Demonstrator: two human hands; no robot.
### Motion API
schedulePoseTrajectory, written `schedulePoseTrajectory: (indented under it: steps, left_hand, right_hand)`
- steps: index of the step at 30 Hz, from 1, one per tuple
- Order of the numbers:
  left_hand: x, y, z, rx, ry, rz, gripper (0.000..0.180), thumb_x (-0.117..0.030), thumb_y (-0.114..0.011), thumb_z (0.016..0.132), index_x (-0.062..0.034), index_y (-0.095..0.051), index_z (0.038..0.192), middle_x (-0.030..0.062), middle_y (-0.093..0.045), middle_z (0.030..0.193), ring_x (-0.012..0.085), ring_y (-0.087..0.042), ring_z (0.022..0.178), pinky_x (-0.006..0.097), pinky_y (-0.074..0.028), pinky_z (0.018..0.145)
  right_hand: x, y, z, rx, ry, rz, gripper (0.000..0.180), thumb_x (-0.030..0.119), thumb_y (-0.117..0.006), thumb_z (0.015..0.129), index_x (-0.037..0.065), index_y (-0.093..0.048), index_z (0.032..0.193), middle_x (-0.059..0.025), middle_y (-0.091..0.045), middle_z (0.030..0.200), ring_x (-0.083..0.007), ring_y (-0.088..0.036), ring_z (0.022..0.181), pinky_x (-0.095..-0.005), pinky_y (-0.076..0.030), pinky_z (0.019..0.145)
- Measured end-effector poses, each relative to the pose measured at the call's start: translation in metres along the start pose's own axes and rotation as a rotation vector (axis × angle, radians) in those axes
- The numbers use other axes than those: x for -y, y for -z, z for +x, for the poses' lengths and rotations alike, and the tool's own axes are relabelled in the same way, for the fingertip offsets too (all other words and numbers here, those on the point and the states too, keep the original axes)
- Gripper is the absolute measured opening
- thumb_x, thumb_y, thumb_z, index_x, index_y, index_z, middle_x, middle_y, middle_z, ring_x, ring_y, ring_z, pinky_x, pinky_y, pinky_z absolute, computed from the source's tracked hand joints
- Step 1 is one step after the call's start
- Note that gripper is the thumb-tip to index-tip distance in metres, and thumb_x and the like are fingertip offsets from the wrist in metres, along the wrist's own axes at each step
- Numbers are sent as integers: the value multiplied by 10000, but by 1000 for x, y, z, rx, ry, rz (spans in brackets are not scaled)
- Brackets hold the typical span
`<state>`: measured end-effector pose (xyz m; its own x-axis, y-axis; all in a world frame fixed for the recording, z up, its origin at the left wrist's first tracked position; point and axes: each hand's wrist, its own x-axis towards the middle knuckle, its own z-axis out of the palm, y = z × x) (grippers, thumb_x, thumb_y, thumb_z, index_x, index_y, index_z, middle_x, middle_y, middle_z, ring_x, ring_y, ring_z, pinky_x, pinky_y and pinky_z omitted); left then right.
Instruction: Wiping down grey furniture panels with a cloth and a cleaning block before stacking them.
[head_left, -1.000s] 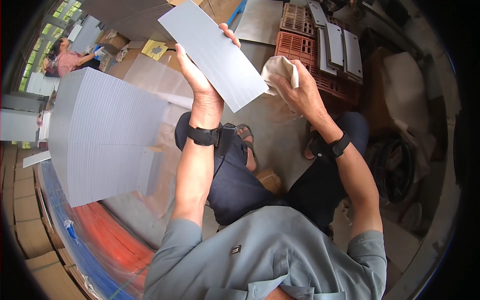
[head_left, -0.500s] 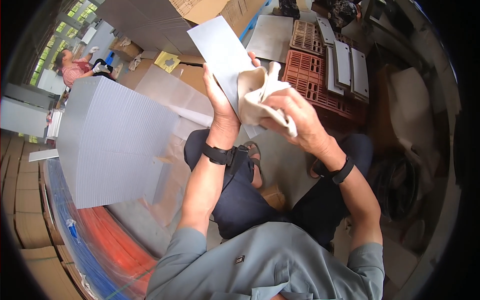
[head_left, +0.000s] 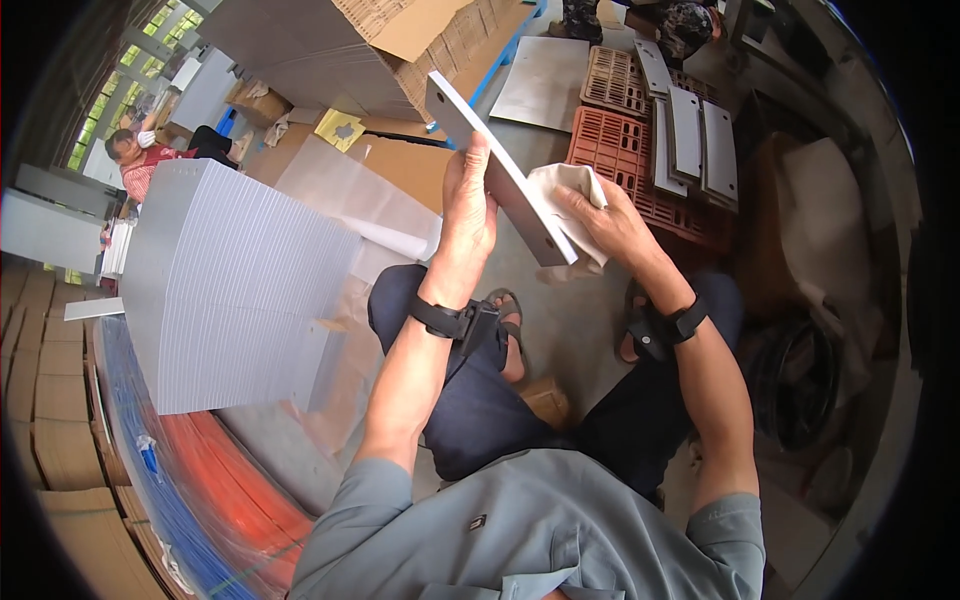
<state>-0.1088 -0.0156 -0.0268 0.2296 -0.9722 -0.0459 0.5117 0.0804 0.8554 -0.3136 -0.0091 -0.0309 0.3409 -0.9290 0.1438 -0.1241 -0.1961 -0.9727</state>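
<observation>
A long, flat light-grey panel (head_left: 517, 208) with a small hole near each end is held up in front of me, tilted and seen nearly edge-on. My left hand (head_left: 468, 210) grips it around the middle, thumb along the upper edge. On the panel's right side, my right hand (head_left: 618, 228) is closed on a cream cloth (head_left: 548, 183), which lies against the panel's lower part. The panel hides the right face and some of the cloth.
To my left stands a tall stack of grey panels (head_left: 240, 290). Plastic crates (head_left: 608, 140) at front right carry several finished-looking panels (head_left: 686, 130). Cardboard boxes (head_left: 420, 40) are ahead. One person (head_left: 150, 165) sits far left; another person's camouflage-clad leg (head_left: 683, 32) shows at upper right.
The panel has turned from showing its broad face to nearly edge-on, its holes now visible. My right hand and the cloth have shifted to its right side.
</observation>
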Motion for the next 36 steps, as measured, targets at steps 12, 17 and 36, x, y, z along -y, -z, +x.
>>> schedulePoseTrajectory:
  steps: [12, 17, 36]
  left_hand:
    - [-4, -3, -2, -7, 5, -108, 433, -259, -606, 1027, -41, -508, 1389, 84, -589, 1288, 215, -571, 1193, 391, -496, 1004]
    - [-8, -2, -2, 8, -46, -139, 430, -265, -596, 1031, -52, -500, 1392, 82, -577, 1293, 218, -570, 1188, 391, -492, 1013]
    - [-32, 24, -64, 59, -48, 39, 364, -301, -612, 1022, -50, -568, 1283, 56, -643, 1166, 167, -644, 1050, 375, -551, 901]
  right_hand:
    - [-24, -5, -13, 112, -484, 408, 415, 369, -572, 1044, 87, -598, 1349, -28, -672, 1066, -122, -621, 950, -317, -536, 828]
    - [-30, 4, -13, 89, -515, 368, 450, 418, -599, 1018, 52, -623, 1279, -82, -676, 1086, -145, -630, 968, -319, -535, 818]
    - [-2, 24, -20, 136, -158, 168, 598, 320, -703, 939, 0, -486, 1395, -133, -591, 1210, -212, -584, 1099, -360, -492, 948]
